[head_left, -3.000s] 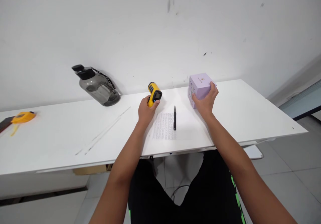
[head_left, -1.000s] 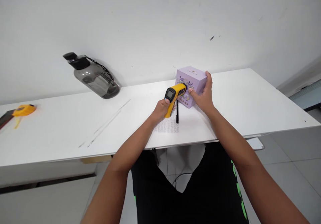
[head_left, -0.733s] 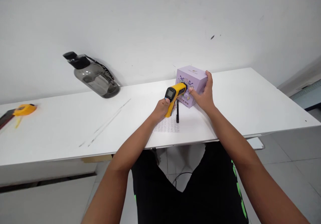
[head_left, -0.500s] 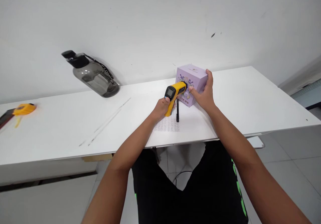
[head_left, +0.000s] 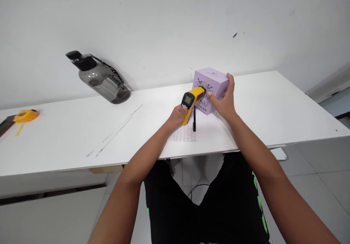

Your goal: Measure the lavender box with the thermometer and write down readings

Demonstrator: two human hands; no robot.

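My left hand (head_left: 177, 116) is wrapped round the handle of a yellow and black infrared thermometer (head_left: 195, 93), thumb just below its small screen. The thermometer's nose is at the printed front of a purple tea box (head_left: 216, 85); whether it touches I cannot tell. Gripping the box's right side is my right hand (head_left: 225, 100), thumb on the front face and fingers round the far edge. A black pen (head_left: 194, 120) lies on a sheet of printed paper (head_left: 182, 137) below the box, partly hidden by the thermometer.
A grey see-through water bottle (head_left: 105, 83) with a black lid stands by the wall at left. Farther left lies a yellow tape measure (head_left: 26, 115) beside a dark object (head_left: 7, 124). The white table (head_left: 276, 109) ends in front of my legs.
The view has shifted slightly. Both hands keep their hold on the thermometer and the box, and the thermometer's nose stays at the box front.
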